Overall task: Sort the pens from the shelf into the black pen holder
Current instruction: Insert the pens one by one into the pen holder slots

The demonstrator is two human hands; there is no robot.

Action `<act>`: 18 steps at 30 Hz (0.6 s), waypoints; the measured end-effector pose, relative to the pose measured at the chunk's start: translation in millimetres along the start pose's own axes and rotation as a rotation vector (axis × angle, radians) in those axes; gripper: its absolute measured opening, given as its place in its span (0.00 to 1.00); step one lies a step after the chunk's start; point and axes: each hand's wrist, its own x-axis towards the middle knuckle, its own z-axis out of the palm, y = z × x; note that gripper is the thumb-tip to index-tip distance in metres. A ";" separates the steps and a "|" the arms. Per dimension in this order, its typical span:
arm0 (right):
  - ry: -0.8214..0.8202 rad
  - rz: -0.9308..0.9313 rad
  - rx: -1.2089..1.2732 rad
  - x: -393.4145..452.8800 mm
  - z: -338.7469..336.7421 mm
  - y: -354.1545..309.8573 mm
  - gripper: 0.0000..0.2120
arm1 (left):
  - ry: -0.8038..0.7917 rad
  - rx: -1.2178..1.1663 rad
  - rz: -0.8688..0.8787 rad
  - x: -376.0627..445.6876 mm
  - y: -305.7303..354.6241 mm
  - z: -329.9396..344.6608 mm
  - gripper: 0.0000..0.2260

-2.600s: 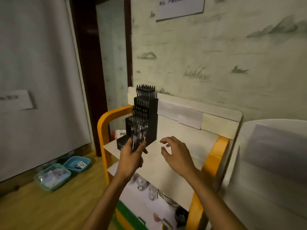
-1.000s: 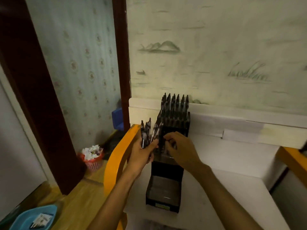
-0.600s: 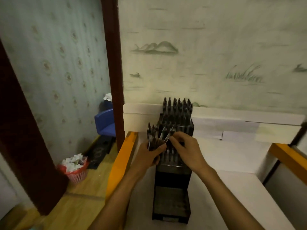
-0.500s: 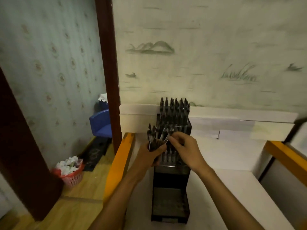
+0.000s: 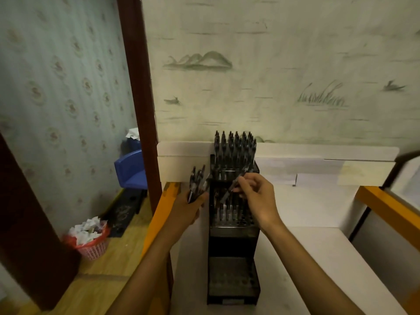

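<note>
So the white shelf top (image 5: 318, 258) with its orange side rails carried a tall black stepped plastic pen holder (image 5: 233, 264), back tier packed with upright dark pens, middle tier partly filled. The right hand (image 5: 256, 196) hovered over that middle tier, thumb and fingertips pinching one dark slim pen (image 5: 231, 187) at a tilt. The left hand (image 5: 191, 210) sat just left of the holder, fingers curled round a bunch of dark pens (image 5: 197, 183) pointing up.
</note>
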 end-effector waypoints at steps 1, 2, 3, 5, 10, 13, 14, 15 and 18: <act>0.014 -0.043 -0.081 1.0 0.0 2.5 0.04 | 0.012 0.003 -0.015 2.1 -2.1 -4.4 0.12; 0.017 -0.089 -0.174 1.5 0.3 5.4 0.03 | 0.007 -0.005 -0.029 3.1 -4.7 -7.9 0.12; 0.015 -0.130 -0.270 1.6 0.8 8.4 0.04 | -0.013 -0.013 -0.033 2.9 -7.5 -10.7 0.12; 0.005 -0.197 -0.430 1.5 2.9 14.6 0.07 | -0.065 -0.028 -0.017 1.2 -13.3 -15.2 0.11; -0.039 -0.253 -0.591 1.0 8.7 25.2 0.09 | -0.087 -0.129 0.008 4.2 -15.2 -23.0 0.11; -0.051 -0.246 -0.599 0.8 10.5 28.9 0.09 | -0.049 -0.177 0.042 3.0 -14.6 -24.8 0.10; -0.055 -0.241 -0.602 1.0 11.2 30.1 0.09 | -0.026 -0.181 0.049 2.2 -15.0 -24.8 0.09; -0.061 -0.238 -0.610 1.4 12.0 31.3 0.09 | -0.006 -0.182 0.051 1.6 -15.2 -24.7 0.08; -0.091 -0.245 -0.646 0.5 14.9 36.4 0.10 | -0.004 -0.184 0.027 0.2 -14.8 -25.2 0.08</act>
